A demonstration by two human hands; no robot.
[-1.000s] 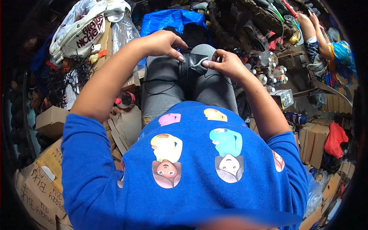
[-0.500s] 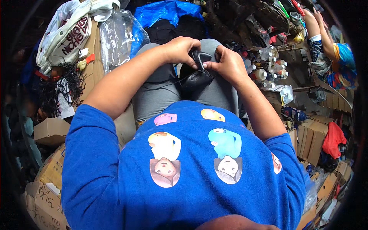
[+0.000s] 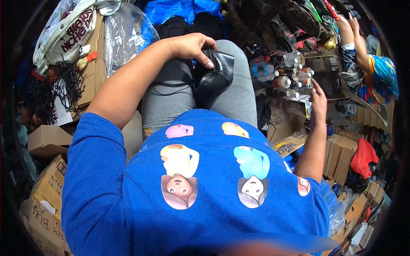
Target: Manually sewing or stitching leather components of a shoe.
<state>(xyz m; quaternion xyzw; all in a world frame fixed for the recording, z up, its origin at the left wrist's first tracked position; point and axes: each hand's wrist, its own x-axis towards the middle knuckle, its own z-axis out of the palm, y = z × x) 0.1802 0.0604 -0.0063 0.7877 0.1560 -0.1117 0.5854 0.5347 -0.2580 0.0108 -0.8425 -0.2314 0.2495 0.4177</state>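
Resting on the lap: one black leather item (image 3: 221,70), glossy, eyelets visible, lying between and partly over the thighs of grey trousers (image 3: 235,96). Attached: a thin dark cord (image 3: 164,94), looping over the left thigh. Left hand (image 3: 194,46): gripped the item at its upper left edge, thumb on the near face, fingers curled over the far side, their tips hidden. Right hand (image 3: 318,104): stood well apart from the item, fingers extended and parted, nearest to a cluster of small bottles (image 3: 294,81), mostly white-capped; whether a fingertip touched one could not be told.

Surroundings, left: a white printed bag (image 3: 70,36), a tangle of black cords (image 3: 60,87), a clear plastic sheet (image 3: 124,40), an open cardboard box (image 3: 49,138). Beyond the knees: a blue plastic sheet (image 3: 183,9). Right: a crumpled red bag (image 3: 364,158); farther up, another person in a multicoloured garment (image 3: 383,77).
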